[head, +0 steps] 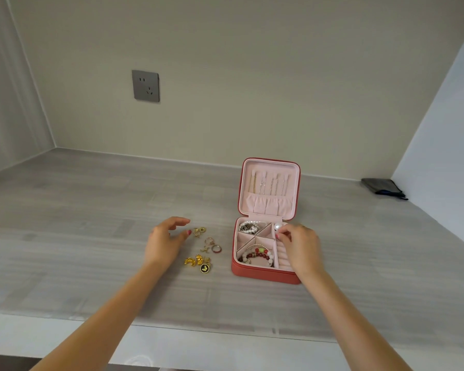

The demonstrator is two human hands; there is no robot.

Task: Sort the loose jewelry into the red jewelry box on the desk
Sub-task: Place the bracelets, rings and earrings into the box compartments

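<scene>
The red jewelry box (pixel 263 274) stands open on the grey desk, its pink lid upright with several thin chains hanging inside. A pearl strand (pixel 249 226) fills the back-left compartment and a beaded bracelet (pixel 257 255) lies in the front one. My right hand (pixel 299 246) is over the box's right side and pinches a large white pearl piece (pixel 278 226) at the back-right compartment. My left hand (pixel 165 242) hovers with relaxed fingers just left of the loose jewelry: gold pieces (pixel 199 231), rings (pixel 216 248), gold charms (pixel 194 261) and a black round pendant (pixel 205 268).
A dark pouch (pixel 382 187) lies at the desk's far right corner by the side wall. A wall socket (pixel 145 85) sits on the back wall. The desk's front edge (pixel 198 330) runs below my forearms.
</scene>
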